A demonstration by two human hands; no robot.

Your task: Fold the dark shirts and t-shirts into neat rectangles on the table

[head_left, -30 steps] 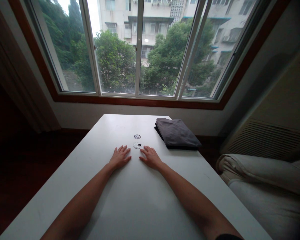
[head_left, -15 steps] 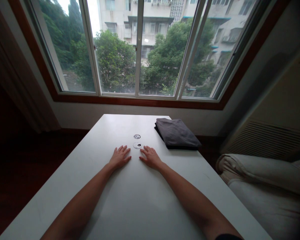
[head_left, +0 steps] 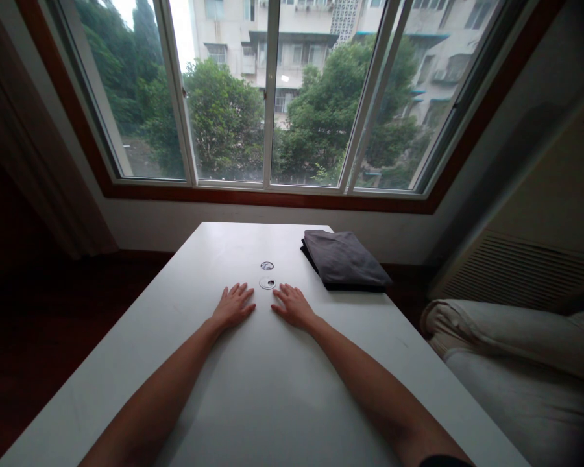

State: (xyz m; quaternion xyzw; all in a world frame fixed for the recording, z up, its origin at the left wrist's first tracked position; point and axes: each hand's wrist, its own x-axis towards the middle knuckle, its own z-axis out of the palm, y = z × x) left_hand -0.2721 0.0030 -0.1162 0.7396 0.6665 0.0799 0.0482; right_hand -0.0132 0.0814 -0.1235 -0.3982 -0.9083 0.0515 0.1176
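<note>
My left hand (head_left: 234,305) lies palm down on the white table (head_left: 267,389), fingers spread, with nothing in it. A short gap to the right, my right hand (head_left: 294,306) rests flat in the same way, also holding nothing. Just beyond the fingertips, a round grommet (head_left: 264,284) with a dark hole is set in the tabletop, and a second round fitting (head_left: 267,266) sits behind it. To the right of my right hand, apart from it, folded grey cloth (head_left: 345,256) lies in a stack over black cloth (head_left: 355,288) near the table's right edge.
A wide window (head_left: 267,199) with a brown frame spans the wall behind the table. At the right stands a pale couch (head_left: 516,337), with a louvred unit (head_left: 520,269) behind it. A curtain (head_left: 73,194) hangs at the left, above a dark floor (head_left: 39,324).
</note>
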